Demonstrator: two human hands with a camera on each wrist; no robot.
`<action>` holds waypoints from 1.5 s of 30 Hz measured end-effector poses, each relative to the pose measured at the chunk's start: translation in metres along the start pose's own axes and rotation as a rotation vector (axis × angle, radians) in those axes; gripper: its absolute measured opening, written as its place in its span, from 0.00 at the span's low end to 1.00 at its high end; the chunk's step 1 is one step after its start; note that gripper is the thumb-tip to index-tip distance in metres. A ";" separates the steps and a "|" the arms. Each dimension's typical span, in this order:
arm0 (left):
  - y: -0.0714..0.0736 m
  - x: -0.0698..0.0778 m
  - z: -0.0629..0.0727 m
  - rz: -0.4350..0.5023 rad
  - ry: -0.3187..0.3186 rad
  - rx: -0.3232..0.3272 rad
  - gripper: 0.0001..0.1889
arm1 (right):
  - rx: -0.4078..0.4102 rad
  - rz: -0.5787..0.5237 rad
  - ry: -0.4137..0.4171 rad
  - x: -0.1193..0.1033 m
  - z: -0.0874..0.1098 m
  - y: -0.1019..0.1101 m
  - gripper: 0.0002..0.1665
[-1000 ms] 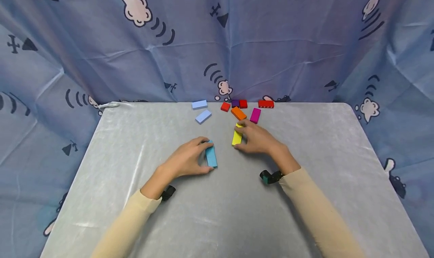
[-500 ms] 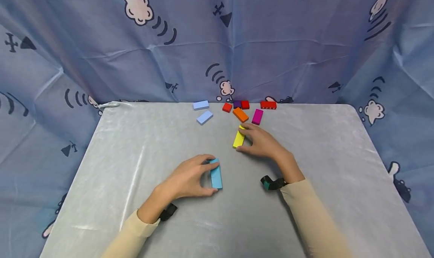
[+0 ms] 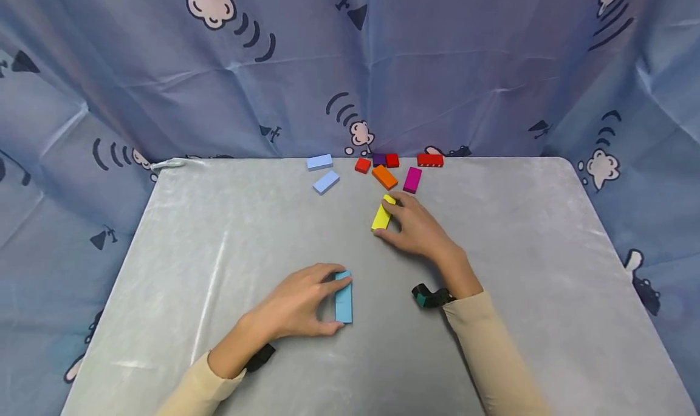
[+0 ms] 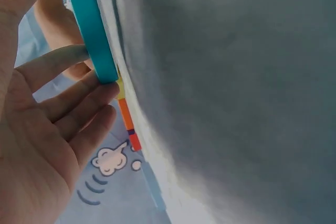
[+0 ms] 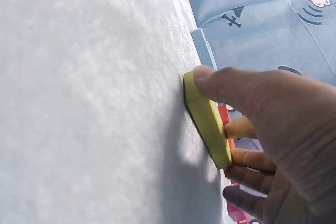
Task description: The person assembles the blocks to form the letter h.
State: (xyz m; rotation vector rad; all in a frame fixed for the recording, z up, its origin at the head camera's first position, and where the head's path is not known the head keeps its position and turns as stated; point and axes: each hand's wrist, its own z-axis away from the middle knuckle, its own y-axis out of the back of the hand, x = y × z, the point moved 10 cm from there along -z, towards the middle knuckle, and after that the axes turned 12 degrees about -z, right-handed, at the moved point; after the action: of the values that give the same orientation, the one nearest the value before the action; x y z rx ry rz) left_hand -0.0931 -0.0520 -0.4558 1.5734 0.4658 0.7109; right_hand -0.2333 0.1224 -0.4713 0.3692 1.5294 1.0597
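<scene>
Near the middle of the table, my left hand (image 3: 303,300) pinches a light blue block (image 3: 343,303) between thumb and fingers at its two short ends. In the left wrist view this blue block (image 4: 94,30) has the fingertips against its lower end. Farther back and to the right, my right hand (image 3: 418,228) holds a yellow block (image 3: 381,217) by its ends. The right wrist view shows the thumb on one end of the yellow block (image 5: 205,119) and fingers at the other, the block close over the table surface.
Behind the yellow block lie an orange block (image 3: 385,177), a magenta block (image 3: 412,180) and several red and purple blocks (image 3: 379,160) along the table's back edge. Two pale blue blocks (image 3: 326,182) lie left of them. A patterned curtain (image 3: 448,70) surrounds the grey-covered table (image 3: 180,252).
My left hand has drawn the light blue block toward the front of the table, and the block now stands straighter. The yellow block has tilted slightly in my right hand, which otherwise stays about in place.
</scene>
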 end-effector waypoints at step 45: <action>-0.004 0.018 0.025 -0.035 -0.010 -0.084 0.42 | 0.058 -0.007 0.160 -0.043 0.006 0.001 0.43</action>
State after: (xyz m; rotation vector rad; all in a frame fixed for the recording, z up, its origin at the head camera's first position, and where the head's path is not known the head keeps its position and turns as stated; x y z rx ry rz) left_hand -0.0625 -0.0582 -0.4571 1.4864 0.4493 0.6874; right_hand -0.2166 0.0938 -0.4437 0.3253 1.7050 1.0623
